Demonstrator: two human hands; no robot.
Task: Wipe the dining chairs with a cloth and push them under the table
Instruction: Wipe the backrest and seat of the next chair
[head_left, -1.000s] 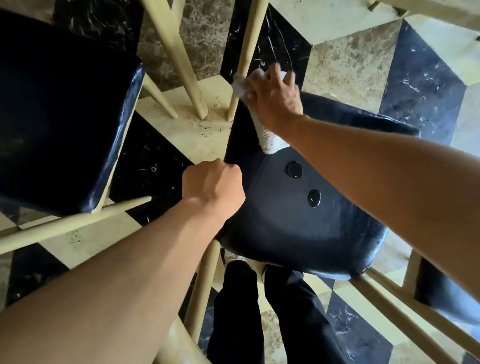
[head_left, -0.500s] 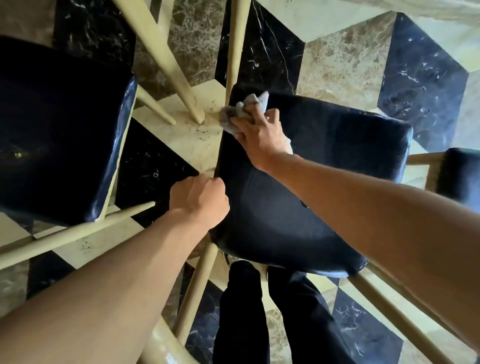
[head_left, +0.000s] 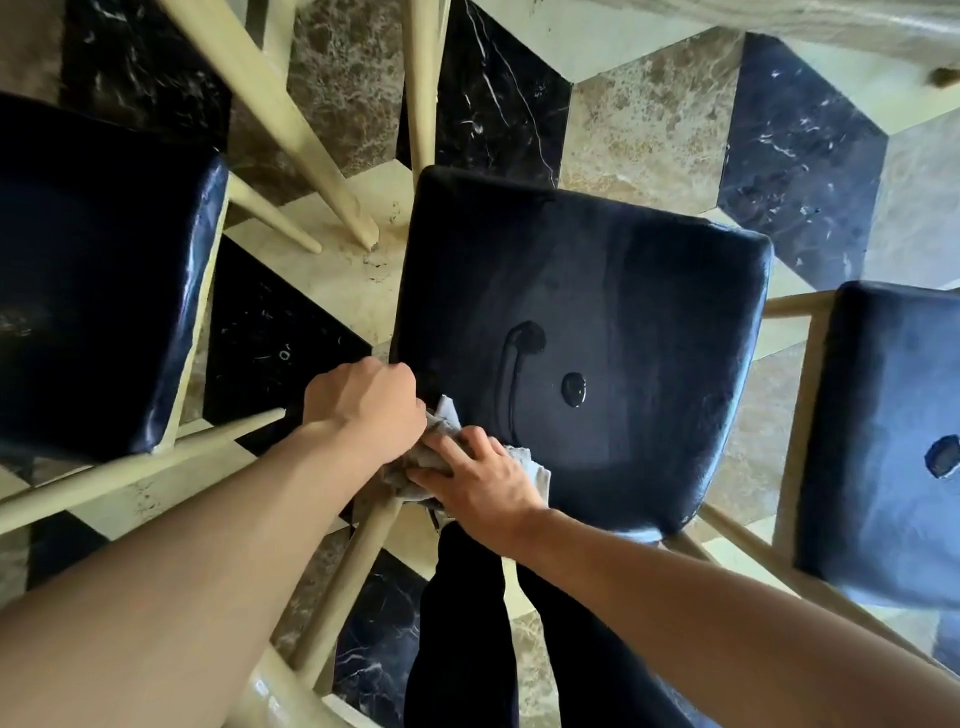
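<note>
A dining chair with a black padded seat (head_left: 613, 291) and pale wooden frame stands in front of me. Water droplets and a wet streak (head_left: 519, 364) lie on the seat. My right hand (head_left: 483, 483) presses a grey-white cloth (head_left: 530, 465) onto the seat's near left corner, fingers spread over it. My left hand (head_left: 363, 405) is curled round the seat's left edge just beside the cloth. What the left fingers hold underneath is hidden.
A second black chair seat (head_left: 98, 291) stands at the left and a third (head_left: 893, 441) at the right. Pale wooden legs (head_left: 291, 124) cross the patterned marble floor (head_left: 649, 130) ahead. The table edge (head_left: 831, 26) shows at the top right. My dark trouser legs (head_left: 462, 623) are below.
My right hand has dragged the cloth from the seat's far left corner down to its near left corner, beside my left hand. The droplets are uncovered and one is smeared into a streak.
</note>
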